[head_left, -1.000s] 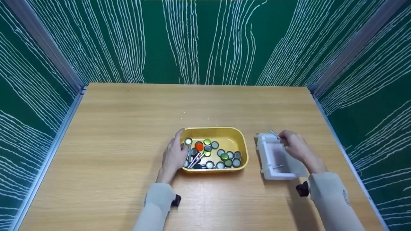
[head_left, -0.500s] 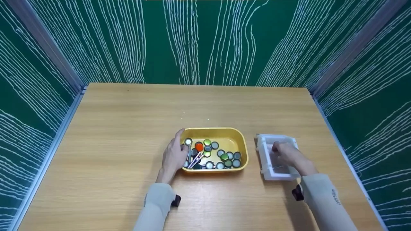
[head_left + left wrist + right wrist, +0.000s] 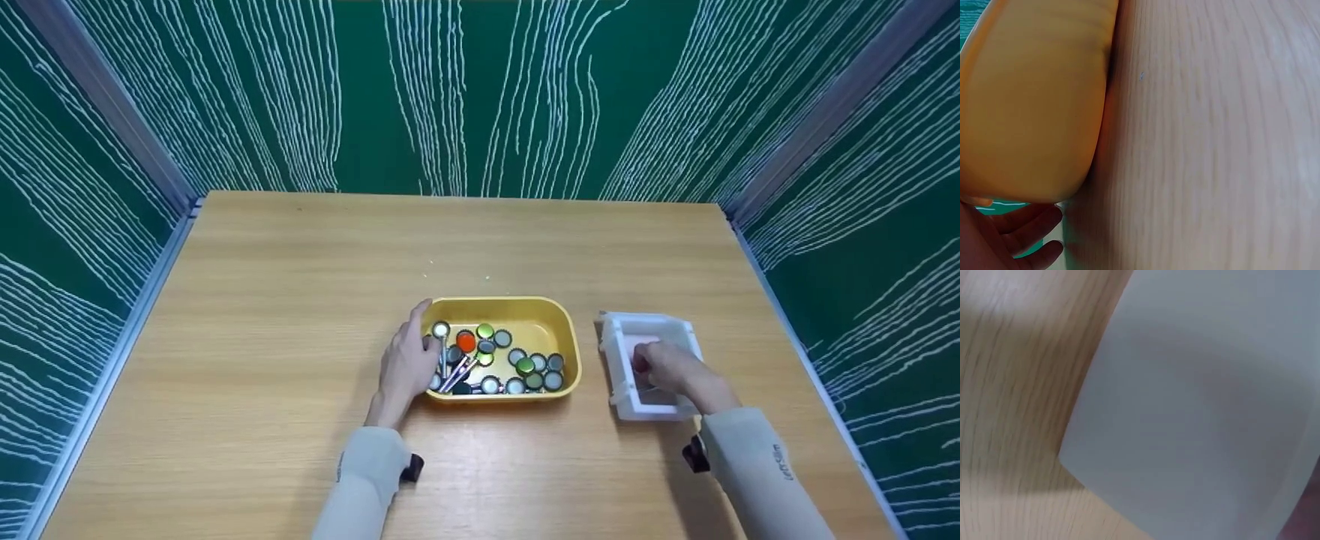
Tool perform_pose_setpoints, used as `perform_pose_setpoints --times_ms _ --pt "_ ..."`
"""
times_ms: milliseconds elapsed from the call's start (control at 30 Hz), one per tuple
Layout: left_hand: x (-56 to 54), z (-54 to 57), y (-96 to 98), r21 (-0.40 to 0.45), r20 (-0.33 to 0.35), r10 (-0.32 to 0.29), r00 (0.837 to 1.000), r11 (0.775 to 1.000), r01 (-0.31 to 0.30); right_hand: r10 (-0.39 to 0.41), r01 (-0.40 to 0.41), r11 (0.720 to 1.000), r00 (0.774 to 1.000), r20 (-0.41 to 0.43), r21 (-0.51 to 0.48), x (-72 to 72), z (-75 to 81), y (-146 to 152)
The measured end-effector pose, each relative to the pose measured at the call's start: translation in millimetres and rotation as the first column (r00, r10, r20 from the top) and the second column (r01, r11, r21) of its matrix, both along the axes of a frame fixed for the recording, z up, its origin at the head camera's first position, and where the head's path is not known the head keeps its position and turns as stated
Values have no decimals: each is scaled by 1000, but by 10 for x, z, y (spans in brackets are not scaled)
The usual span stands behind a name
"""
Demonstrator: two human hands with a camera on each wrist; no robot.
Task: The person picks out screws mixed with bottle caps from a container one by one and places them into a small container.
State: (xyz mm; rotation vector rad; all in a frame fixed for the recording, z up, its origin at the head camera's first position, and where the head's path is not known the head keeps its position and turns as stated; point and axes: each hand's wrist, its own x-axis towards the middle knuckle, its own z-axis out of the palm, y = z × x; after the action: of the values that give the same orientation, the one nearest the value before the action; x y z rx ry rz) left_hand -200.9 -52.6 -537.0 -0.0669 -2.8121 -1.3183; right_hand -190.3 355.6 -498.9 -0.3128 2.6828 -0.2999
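Note:
My left hand holds the left end of a yellow plastic tray, thumb over the rim and fingers along the outside. In the left wrist view the fingers show beside the yellow wall. Several bottle caps lie in the tray, among them an orange cap and a green cap. Thin shiny metal rods lie among them at the left. My right hand reaches down into a white plastic box; its fingertips are hidden. The box wall fills most of the right wrist view.
Both containers stand on a wooden table, with a gap between them. Green walls with white streaks enclose the back and sides. Tiny white specks dot the surface behind the tray.
My right hand was above the white box with a thin metal rod; it moved down and left into the box, where the rod is out of sight. The left hand and tray stay put.

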Motion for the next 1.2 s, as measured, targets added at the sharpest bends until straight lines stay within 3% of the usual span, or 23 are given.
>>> perform_pose_setpoints --times_ms 200,267,333,467,567,767,1033,1200 --pt "-9 -1 4 -19 -30 10 999 1000 -10 23 -23 1000 1000 20 -14 42 37 -9" --pt "-11 -4 4 -24 -35 11 999 1000 -12 12 -12 1000 999 49 -3 52 52 -19" --pt "-10 -7 3 -18 -25 12 1000 1000 -12 -47 48 999 993 105 -6 60 75 -31" --pt "-9 -13 3 -14 -12 3 1000 1000 -3 -50 51 999 994 99 -8 46 136 -22" --pt "-13 -18 4 -6 -7 0 1000 1000 0 -40 40 999 999 14 -13 21 221 -8" --pt "-15 -15 3 4 -3 0 1000 1000 0 -132 122 988 986 -98 -97 -66 459 -40" --pt "-14 -17 14 11 19 -6 1000 1000 5 -66 30 985 975 -211 -171 -208 685 -226" --pt "-29 -16 -3 -4 11 8 1000 1000 -8 0 -83 970 941 -340 -230 -313 711 -525"
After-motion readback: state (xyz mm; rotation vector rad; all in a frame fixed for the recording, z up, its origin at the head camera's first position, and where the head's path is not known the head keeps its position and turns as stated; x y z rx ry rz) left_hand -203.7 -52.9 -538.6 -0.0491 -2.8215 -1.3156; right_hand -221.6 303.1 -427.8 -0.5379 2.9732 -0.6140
